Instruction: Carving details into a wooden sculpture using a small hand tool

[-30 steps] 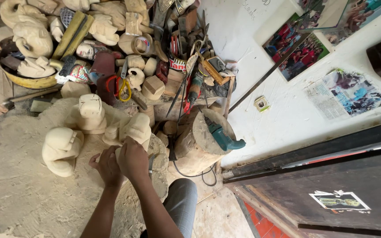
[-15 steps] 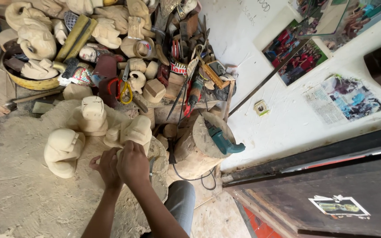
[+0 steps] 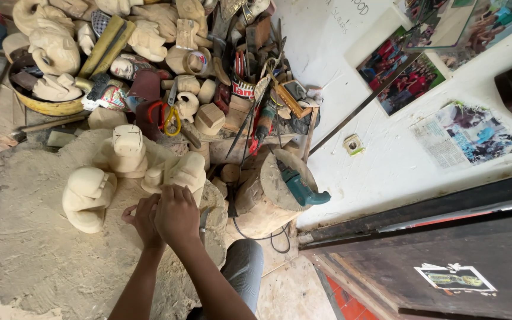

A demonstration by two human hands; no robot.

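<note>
My two hands meet over a sawdust-covered tree-stump block. My right hand is closed, lying partly over my left hand, right below a pale unfinished wooden carving. A grey metal tool blade sticks out beside my right hand. My left hand's fingers are bent against the block; what they grip is hidden. Two more pale carvings stand nearby, one upright and one rounded at the left.
Behind lies a heap of wooden figures, offcuts, red-handled scissors and hand tools. A teal power tool rests on a log stump. On the right are a white wall with photos and a dark door.
My hands have stayed at the carving's base, shifting only slightly. The view has drifted a little; nothing else has moved.
</note>
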